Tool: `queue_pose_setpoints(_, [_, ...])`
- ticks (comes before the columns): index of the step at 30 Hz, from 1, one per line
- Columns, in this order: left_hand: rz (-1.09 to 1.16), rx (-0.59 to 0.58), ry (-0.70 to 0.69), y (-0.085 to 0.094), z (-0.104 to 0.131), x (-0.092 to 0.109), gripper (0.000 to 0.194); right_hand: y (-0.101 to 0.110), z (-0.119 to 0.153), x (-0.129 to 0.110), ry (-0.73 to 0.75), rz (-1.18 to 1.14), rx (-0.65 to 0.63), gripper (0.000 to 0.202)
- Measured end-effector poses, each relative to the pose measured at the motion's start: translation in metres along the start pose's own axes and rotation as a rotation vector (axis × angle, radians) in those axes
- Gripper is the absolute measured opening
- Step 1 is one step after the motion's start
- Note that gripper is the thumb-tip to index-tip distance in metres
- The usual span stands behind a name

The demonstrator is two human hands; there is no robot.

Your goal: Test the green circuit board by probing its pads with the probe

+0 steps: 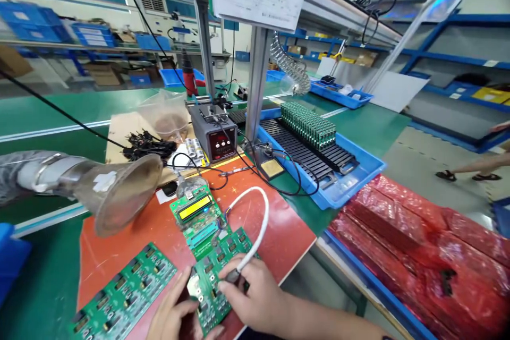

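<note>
From where I'm standing, the long green table (43, 287) takes up most of the view. To its right lies a big bundle in shiny red wrap (398, 223). An orange mat (282, 228) covers the near part of the table, and beyond its right side sits a blue tray (338, 191) with black slotted racks and a row of upright green boards (308, 125). A wide fume funnel (123, 196) leans in from the left, and a dark soldering station (215, 135) stands at the mat's far edge.

On the mat, a loose circuit board (123, 295) lies to the left, while a tester board (199, 220) with a lit yellow screen sits just past the hands. The left hand (171, 313) grips the near circuit board (211, 297) by its left side, and the right hand (263, 295) pinches the dark plug (232, 276) of a looping white cable (266, 218) over that board.
</note>
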State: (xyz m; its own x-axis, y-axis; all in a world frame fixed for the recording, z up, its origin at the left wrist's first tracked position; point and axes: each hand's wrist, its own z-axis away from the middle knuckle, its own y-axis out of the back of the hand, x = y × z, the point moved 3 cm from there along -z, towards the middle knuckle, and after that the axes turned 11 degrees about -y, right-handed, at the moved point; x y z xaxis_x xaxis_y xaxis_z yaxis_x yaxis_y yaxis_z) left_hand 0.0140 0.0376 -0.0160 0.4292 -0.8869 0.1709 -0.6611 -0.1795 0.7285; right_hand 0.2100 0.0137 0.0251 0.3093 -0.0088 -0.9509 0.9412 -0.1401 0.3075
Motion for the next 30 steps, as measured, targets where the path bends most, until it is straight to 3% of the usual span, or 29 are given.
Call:
queue_pose_setpoints(5, [0.07, -0.112, 0.223, 0.013, -0.01, 0.031, 0.032, 0.009, 0.009, -0.007, 0.01, 0.055, -0.025, 0.013])
queue_pose_setpoints(9, [0.171, -0.108, 0.317, 0.012, -0.015, 0.033, 0.048, 0.015, 0.002, 0.001, 0.023, 0.092, -0.05, 0.011])
queue_pose_setpoints(12, [0.196, -0.082, 0.331, 0.012, -0.015, 0.031, 0.051, 0.017, 0.001, 0.002, 0.031, 0.104, -0.092, 0.009])
queue_pose_setpoints(21, [0.254, -0.039, 0.315, 0.01, -0.013, 0.032, 0.051, 0.01, 0.01, -0.013, -0.059, -0.013, -0.031, 0.008])
queue_pose_setpoints(30, [0.25, -0.038, 0.321, 0.011, -0.014, 0.033, 0.049, 0.002, 0.014, 0.003, 0.083, 0.188, -0.117, 0.009])
